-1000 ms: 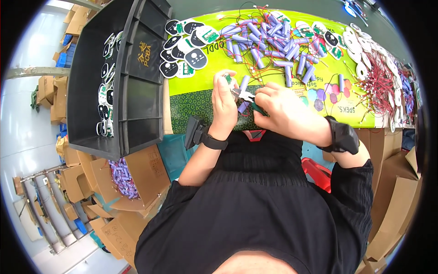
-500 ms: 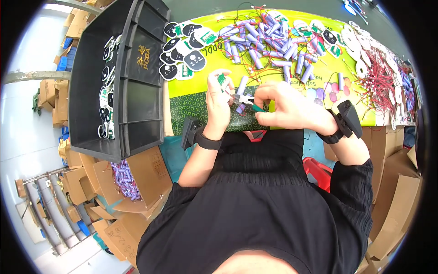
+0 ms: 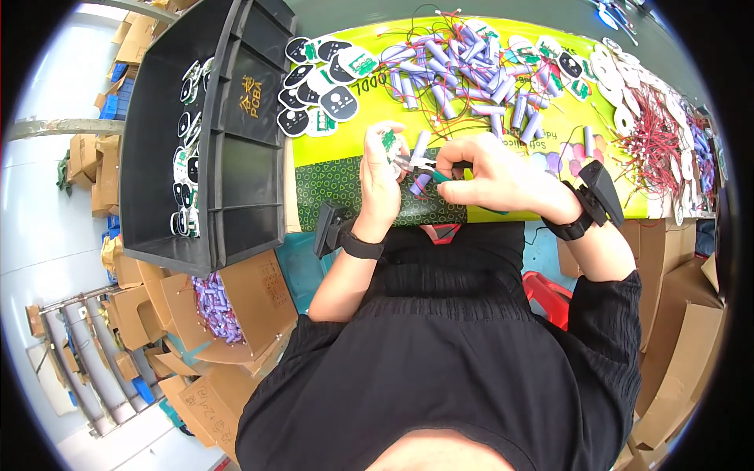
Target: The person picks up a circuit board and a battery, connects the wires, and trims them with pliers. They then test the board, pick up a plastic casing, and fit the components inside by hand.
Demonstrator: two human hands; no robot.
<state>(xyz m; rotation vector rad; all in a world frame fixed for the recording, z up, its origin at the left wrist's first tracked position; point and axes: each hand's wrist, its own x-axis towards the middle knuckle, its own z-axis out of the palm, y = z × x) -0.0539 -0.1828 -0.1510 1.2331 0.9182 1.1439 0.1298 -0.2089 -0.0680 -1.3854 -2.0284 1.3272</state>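
Yellow-green mat (image 3: 345, 169) | black bin (image 3: 212, 133) left, round black-white boards (image 3: 339, 102) beside | left hand (image 3: 381, 177) pinching small board (image 3: 387, 140) | right hand (image 3: 491, 177) clenched on pliers (image 3: 420, 166), tip at board

Pliers (image 3: 419, 166) handles hidden in right hand (image 3: 491, 177); left hand (image 3: 382, 177) covers small part.

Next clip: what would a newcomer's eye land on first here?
Probably the heap of purple cylindrical cells tangled in red wires at the far middle of the yellow-green mat. Next, the two hands at its near edge: the right hand works small green-handled pliers against a small board held in the left hand. A big black bin stands at the left.
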